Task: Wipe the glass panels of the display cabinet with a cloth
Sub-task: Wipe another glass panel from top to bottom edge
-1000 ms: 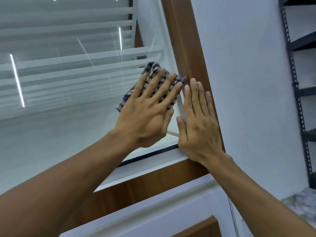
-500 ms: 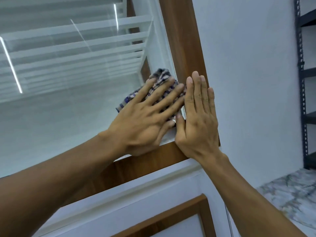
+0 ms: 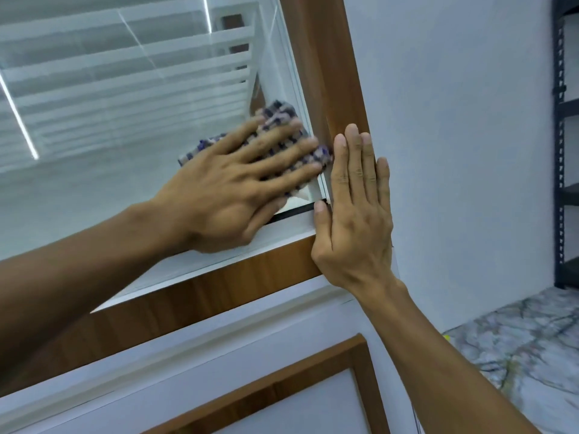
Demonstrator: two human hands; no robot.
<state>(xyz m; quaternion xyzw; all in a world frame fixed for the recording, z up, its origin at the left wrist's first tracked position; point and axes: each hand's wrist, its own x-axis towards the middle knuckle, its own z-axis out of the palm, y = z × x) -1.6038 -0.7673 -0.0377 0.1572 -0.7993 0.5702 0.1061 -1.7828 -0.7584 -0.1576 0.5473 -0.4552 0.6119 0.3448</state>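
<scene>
Checked cloth (image 3: 282, 142) lies pinned flat under the left hand (image 3: 238, 189), fingers spread, pressing it onto the glass panel (image 3: 125, 151) at the lower right corner. No clenched grip here, just a flat palm. Beside it, the right hand (image 3: 354, 214) rests open against the wooden frame (image 3: 326, 73), holding nothing. Unwiped-looking glass stretches leftward and upward from the cloth.

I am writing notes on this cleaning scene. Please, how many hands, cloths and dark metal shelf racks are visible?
Hands: 2, left hand and right hand
Checked cloth: 1
Dark shelf rack: 1
Total: 4
</scene>
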